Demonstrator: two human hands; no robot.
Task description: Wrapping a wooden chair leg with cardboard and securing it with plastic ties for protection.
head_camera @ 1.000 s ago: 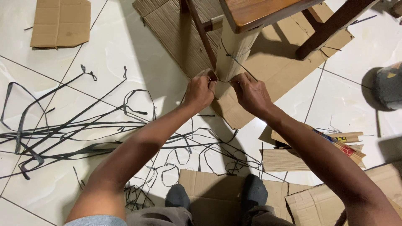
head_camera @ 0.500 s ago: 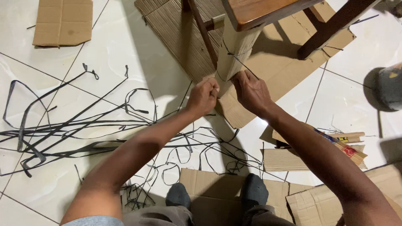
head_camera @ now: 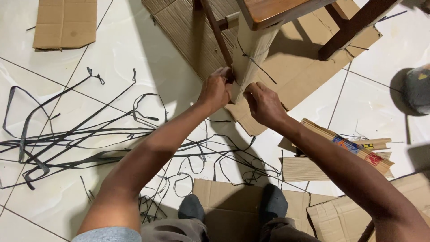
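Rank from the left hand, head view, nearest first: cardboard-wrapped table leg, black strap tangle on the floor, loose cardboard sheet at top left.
1. Cardboard-wrapped table leg: the left hand touches it, just to its right.
2. Black strap tangle: on the tiles, down and to the left.
3. Loose cardboard sheet: far upper left corner.
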